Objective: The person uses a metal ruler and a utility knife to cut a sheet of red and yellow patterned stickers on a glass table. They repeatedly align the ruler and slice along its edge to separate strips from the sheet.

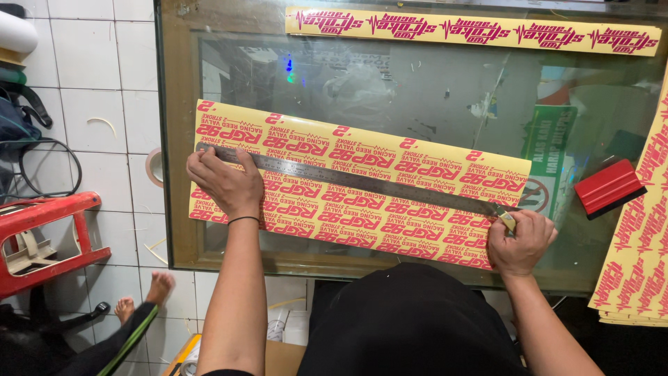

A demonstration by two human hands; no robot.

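A yellow sticker sheet printed with rows of red lettering lies on a glass table. A long steel ruler runs across the sheet from upper left to lower right. My left hand presses down on the ruler's left end. My right hand grips a small cutter knife at the ruler's right end, its blade against the ruler edge near the sheet's right side.
A narrow yellow sticker strip lies along the table's far edge. A stack of the same sheets sits at right, beside a red squeegee. Left of the table are a red stool, a tape roll and another person's bare feet.
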